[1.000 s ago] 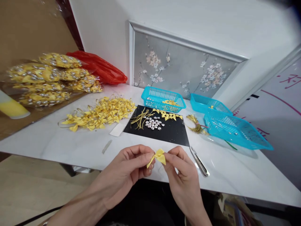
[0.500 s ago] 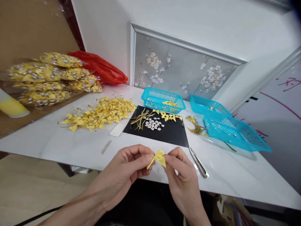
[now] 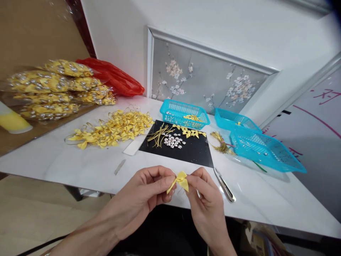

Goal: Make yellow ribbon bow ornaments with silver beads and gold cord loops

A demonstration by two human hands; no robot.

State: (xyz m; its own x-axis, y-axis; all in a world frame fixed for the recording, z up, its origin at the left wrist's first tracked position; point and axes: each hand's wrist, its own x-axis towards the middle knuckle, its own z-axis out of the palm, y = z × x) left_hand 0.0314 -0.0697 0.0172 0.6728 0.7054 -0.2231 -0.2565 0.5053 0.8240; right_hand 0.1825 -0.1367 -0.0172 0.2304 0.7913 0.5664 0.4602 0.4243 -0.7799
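Note:
A small yellow ribbon bow (image 3: 182, 180) is held up over the table's front edge. My left hand (image 3: 156, 188) pinches its left side between thumb and fingers. On the other side, my right hand (image 3: 204, 193) grips the bow's right loop with thumb and forefinger. Beyond the hands lies a black mat (image 3: 183, 155), bearing silver heart-shaped beads (image 3: 173, 141), gold ties (image 3: 160, 135) and several more yellow bows (image 3: 190, 132). To the right of my right hand rests a metal tool like a snipper or craft knife (image 3: 225, 185).
A heap of yellow bows with gold ties (image 3: 114, 129) covers the left of the table. Blue baskets (image 3: 183, 106) stand at the back and right, near a bundle of gold ties (image 3: 221, 142). Bagged bows (image 3: 45, 83) and a red plastic bag (image 3: 114, 76) lie back left.
Both hands still hold the bow in nearly the same place. The bow has turned very slightly, and the whole view has shifted a little.

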